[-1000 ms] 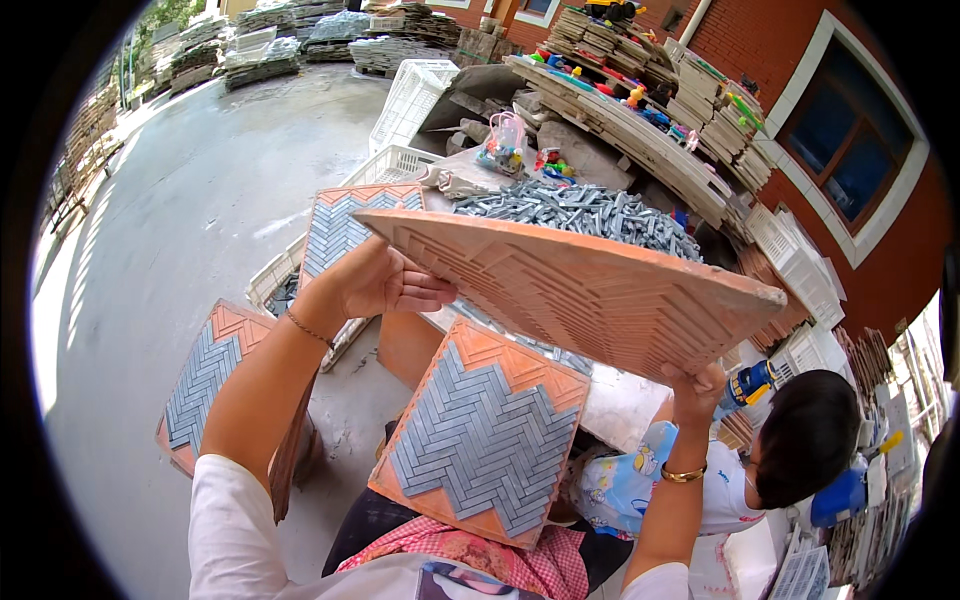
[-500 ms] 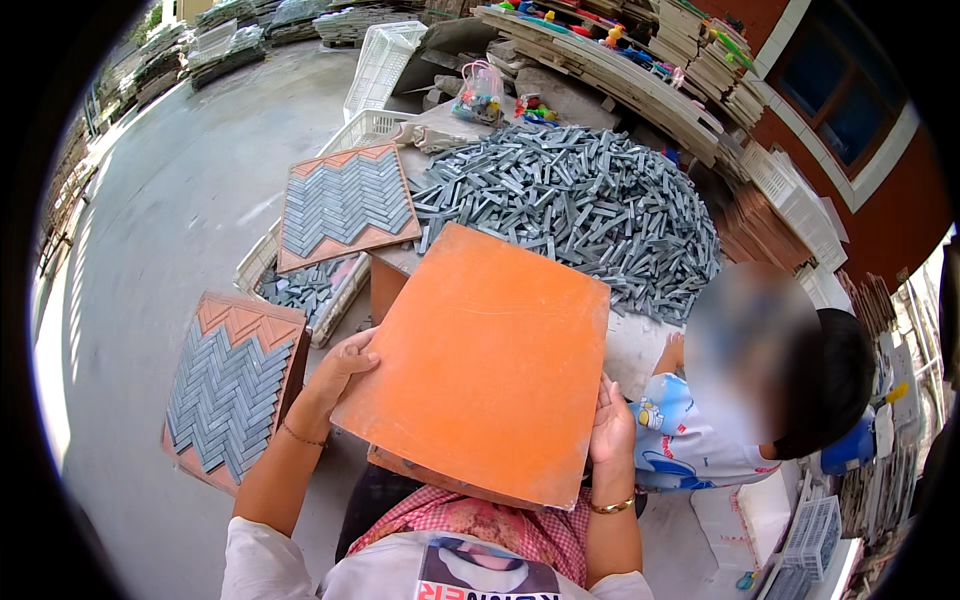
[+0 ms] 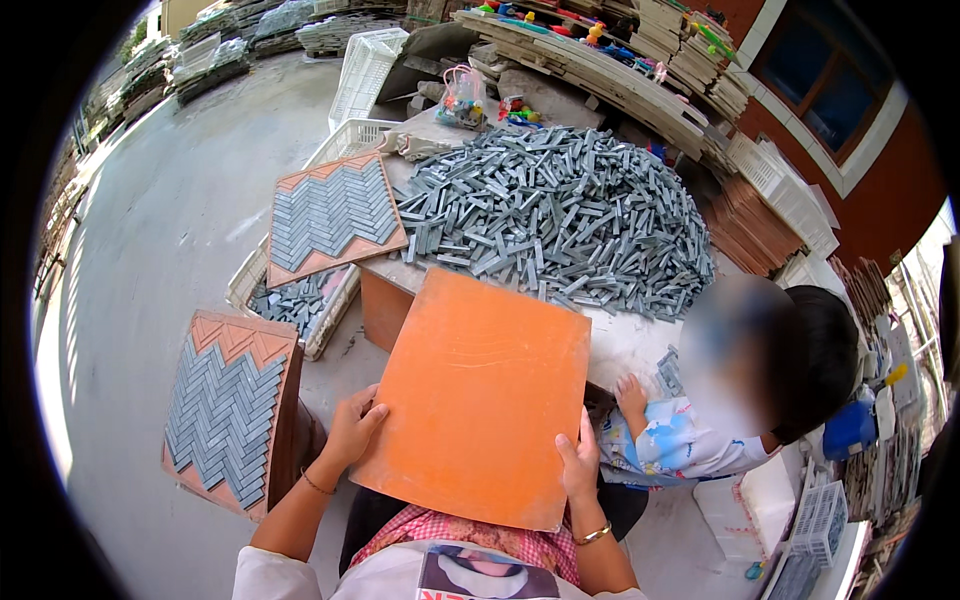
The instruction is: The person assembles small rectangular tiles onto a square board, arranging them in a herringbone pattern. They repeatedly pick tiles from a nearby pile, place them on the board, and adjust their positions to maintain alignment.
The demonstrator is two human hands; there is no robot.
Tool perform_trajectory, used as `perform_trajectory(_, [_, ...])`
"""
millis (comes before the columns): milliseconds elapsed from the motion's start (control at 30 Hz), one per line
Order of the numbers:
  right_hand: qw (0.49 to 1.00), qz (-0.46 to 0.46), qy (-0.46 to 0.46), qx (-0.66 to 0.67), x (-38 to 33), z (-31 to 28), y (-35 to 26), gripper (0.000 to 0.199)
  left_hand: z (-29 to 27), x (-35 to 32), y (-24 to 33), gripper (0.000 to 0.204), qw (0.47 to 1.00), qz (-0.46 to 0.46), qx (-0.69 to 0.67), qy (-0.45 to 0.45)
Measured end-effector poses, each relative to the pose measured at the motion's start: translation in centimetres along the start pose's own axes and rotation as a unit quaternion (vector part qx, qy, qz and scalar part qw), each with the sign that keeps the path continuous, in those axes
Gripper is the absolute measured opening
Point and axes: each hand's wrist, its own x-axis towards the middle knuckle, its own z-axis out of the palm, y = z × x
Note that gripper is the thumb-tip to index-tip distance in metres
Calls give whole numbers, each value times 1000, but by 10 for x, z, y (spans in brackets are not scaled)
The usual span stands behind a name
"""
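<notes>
A flat, smooth orange board lies between my hands above my lap. My left hand grips its left edge with the thumb on top and the fingers underneath. At the lower right edge, my right hand holds it the same way, thumb up. Beyond the board spreads a big heap of small grey strip tiles. To the left are two panels of grey strips set in a herringbone pattern on reddish boards: a nearer one on top of a stack, and a farther one resting over a crate.
A white crate holds loose grey strips. Another person sits close on my right, one hand on the table near a few grey strips. Stacked reddish boards and white crates stand at the far right.
The orange board has come down towards my lap, both hands moving with it. My right thumb now shows on its top face. The other person's hand has moved nearer to me.
</notes>
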Motion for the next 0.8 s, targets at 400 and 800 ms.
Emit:
perform_trajectory(400, [999,22,-7,38,2,-8,19,65,6,-4,-8,35,1000,-19,8,12])
perform_trajectory(800, [858,10,38,-512,-3,-5,20,64,6,-6,5,46,901,-48,430,18])
